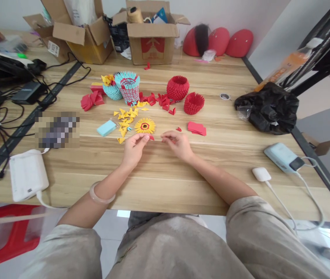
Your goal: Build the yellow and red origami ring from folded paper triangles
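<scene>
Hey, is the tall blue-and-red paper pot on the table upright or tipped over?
Upright: the paper pot stands on the table, its spiky blue rim facing up.

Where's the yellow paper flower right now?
In the head view, the flower lies just beyond the left hand, right of the yellow pieces.

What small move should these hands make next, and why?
Perhaps bring the right hand across to the small red paper piece: the left hand pinches it, while the right is close by but apart from it.
</scene>
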Demonstrator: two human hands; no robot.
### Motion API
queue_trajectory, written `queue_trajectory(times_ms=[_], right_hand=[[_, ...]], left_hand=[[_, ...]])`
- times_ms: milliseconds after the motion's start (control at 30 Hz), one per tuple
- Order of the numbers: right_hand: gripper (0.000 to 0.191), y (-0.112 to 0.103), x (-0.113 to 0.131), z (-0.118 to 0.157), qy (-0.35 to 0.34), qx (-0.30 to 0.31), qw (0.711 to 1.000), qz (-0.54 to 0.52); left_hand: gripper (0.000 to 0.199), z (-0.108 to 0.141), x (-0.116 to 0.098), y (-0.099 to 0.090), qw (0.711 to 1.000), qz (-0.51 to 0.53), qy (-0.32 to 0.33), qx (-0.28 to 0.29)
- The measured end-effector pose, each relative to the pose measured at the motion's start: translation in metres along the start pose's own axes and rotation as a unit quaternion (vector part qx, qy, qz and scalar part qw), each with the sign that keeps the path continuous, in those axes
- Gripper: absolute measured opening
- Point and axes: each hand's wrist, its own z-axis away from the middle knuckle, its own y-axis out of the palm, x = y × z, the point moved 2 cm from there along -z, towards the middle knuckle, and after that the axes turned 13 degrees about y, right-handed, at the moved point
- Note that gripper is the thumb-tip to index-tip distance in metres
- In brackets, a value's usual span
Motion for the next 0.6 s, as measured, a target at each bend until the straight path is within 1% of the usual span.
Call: queue_trajectory(times_ms=[67, 100, 133, 167, 233, 300, 333, 400, 433, 500, 567, 600], right_hand=[[0.018, -0.015, -0.011, -0.012, 0.015, -0.083, 0.996, 0.033], [0.020, -0.023, -0.015, -0.016, 0.011, -0.112, 0.991, 0.065], [0.020, -0.028, -0.018, -0.020, 0.003, -0.120, 0.988, 0.100], [0.019, -0.032, -0.020, -0.022, -0.007, -0.106, 0.985, 0.135], [0.017, -0.032, -0.020, -0.023, -0.036, -0.040, 0.978, 0.199], [0.020, -0.028, -0.018, -0.019, -0.070, 0.025, 0.963, 0.259], [0.022, -0.024, -0.017, -0.017, -0.084, 0.045, 0.953, 0.287], [0.024, -0.019, -0.015, -0.014, -0.097, 0.065, 0.938, 0.326], [0.022, -0.017, -0.015, -0.013, -0.099, 0.072, 0.935, 0.333], [0.020, -0.014, -0.014, -0.012, -0.101, 0.084, 0.940, 0.316], [0.020, -0.011, -0.013, -0.011, -0.101, 0.095, 0.957, 0.256], [0.020, -0.010, -0.011, -0.010, -0.094, 0.102, 0.969, 0.203]], left_hand=[[0.024, -0.003, 0.000, -0.003, 0.998, 0.035, -0.034, -0.025], [0.025, -0.003, 0.000, -0.004, 0.996, 0.056, -0.051, -0.035], [0.026, -0.004, -0.001, -0.004, 0.994, 0.075, -0.067, -0.044], [0.027, -0.005, -0.003, -0.004, 0.992, 0.089, -0.080, -0.049], [0.028, -0.005, -0.005, -0.004, 0.988, 0.107, -0.094, -0.052], [0.028, -0.005, -0.007, -0.002, 0.987, 0.119, -0.100, -0.050], [0.028, -0.005, -0.007, -0.002, 0.986, 0.124, -0.102, -0.047], [0.028, -0.005, -0.006, -0.001, 0.985, 0.129, -0.109, -0.039], [0.028, -0.005, -0.006, -0.001, 0.984, 0.131, -0.113, -0.035], [0.027, -0.005, -0.004, -0.001, 0.983, 0.135, -0.123, -0.028], [0.027, -0.004, -0.004, 0.000, 0.982, 0.137, -0.131, -0.022], [0.026, -0.004, -0.004, 0.000, 0.982, 0.135, -0.132, -0.017]])
